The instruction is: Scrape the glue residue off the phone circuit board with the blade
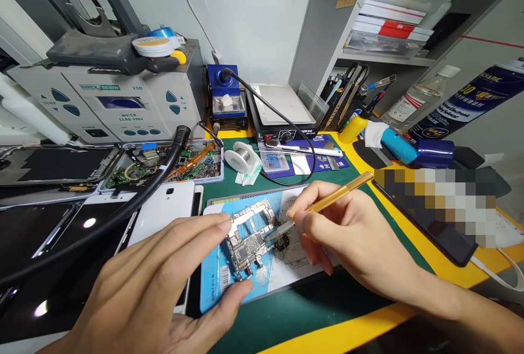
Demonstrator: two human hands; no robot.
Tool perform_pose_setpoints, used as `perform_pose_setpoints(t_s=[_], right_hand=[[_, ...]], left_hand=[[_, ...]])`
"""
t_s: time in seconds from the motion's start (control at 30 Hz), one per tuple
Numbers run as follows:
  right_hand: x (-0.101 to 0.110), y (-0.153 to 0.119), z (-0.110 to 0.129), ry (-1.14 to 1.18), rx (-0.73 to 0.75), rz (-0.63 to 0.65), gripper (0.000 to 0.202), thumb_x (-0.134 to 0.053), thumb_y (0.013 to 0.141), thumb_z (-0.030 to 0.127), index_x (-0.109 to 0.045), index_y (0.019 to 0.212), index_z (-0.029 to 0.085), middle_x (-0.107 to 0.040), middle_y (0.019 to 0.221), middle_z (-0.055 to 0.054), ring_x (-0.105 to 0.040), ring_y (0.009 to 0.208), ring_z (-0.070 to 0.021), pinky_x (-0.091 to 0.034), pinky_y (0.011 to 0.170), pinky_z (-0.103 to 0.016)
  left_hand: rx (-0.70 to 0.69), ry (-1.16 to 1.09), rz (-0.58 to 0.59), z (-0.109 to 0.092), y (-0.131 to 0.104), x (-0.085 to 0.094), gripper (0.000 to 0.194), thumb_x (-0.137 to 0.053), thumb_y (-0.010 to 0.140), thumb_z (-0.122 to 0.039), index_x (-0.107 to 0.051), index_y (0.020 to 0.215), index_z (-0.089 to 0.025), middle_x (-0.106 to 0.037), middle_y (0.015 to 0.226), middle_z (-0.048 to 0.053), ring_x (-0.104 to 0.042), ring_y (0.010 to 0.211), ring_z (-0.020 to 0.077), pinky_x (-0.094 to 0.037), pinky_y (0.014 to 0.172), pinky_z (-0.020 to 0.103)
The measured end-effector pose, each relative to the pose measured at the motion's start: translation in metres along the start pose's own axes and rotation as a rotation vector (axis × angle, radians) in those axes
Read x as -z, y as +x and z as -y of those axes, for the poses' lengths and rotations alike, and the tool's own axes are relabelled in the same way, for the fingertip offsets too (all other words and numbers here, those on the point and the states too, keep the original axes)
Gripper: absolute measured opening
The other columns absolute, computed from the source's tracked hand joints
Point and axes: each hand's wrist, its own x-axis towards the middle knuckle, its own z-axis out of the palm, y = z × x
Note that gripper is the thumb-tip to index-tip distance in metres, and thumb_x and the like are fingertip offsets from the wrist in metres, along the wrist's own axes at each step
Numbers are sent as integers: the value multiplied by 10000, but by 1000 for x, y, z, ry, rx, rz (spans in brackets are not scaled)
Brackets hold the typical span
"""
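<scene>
A phone circuit board [245, 245] with a square cut-out lies tilted on a blue and white mat [210, 288]. My left hand [164, 272] steadies it, fingertips at its upper left edge and thumb by its lower edge. Pinched in my right hand [344, 228] is a craft knife [335, 193] with a gold handle. Its blade points down and left and meets the board near the dark chips; whether it presses on one I cannot tell. A small dark round part [281, 243] sits on the mat just right of the board.
At the left stand a hot-air station [110, 105] and several phones, with a black hose [164, 173] crossing over them. Behind the mat are a solder spool [239, 158], a soldering station [225, 97] and a heating plate [282, 105]. A phone [426, 217] lies at right.
</scene>
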Motion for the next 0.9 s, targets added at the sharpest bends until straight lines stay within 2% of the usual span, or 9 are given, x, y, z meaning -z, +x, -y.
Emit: perform_pose_setpoints(t_s=[0.13, 0.23, 0.43, 0.67, 0.77, 0.9], right_hand=[[-1, -1, 1, -6, 7, 3, 88, -716, 756, 235, -661, 823, 219, -629, 480, 68, -484, 379, -90, -373, 391, -165], [-1, -1, -1, -2, 23, 0, 93, -725, 755, 237, -657, 816, 221, -633, 483, 64, -483, 381, -95, -370, 386, -171], [-1, 0, -2, 27, 42, -12, 93, -736, 753, 234, -665, 811, 217, -633, 494, 64, -491, 392, -98, -385, 383, -176], [0, -1, -2, 14, 33, -6, 105, -749, 763, 243, -664, 816, 212, -629, 499, 62, -485, 391, -94, -386, 388, -176], [1, 0, -4, 18, 48, -3, 138, -785, 799, 252, -662, 847, 213, -630, 514, 62, -495, 404, -100, -391, 391, -179], [0, 0, -7, 7, 107, -1, 187, -809, 918, 313, -661, 863, 214, -645, 530, 50, -511, 421, -107, -408, 410, -194]], left_hand=[[14, 13, 28, -2, -1, 0, 436, -825, 1044, -289, -712, 1462, -240, -852, 1385, 36, -834, 1203, 244, -597, 1133, 401], [-16, 19, -7, -2, -1, 0, 406, -825, 1044, -293, -730, 1434, -233, -862, 1359, 29, -838, 1167, 230, -601, 1104, 380], [5, -25, 6, -2, -1, -3, 430, -813, 1049, -237, -707, 1464, -197, -836, 1398, 53, -796, 1263, 220, -540, 1205, 351], [-30, 12, -4, -4, 3, -2, 393, -804, 1060, -246, -716, 1440, -199, -858, 1361, 37, -820, 1213, 208, -576, 1163, 346], [-8, 7, 18, -4, 2, 0, 404, -806, 1055, -237, -712, 1447, -208, -855, 1368, 42, -804, 1245, 215, -569, 1184, 364], [-20, 4, 30, -1, -1, 0, 434, -829, 1037, -219, -712, 1453, -185, -846, 1366, 62, -778, 1271, 205, -534, 1254, 359]])
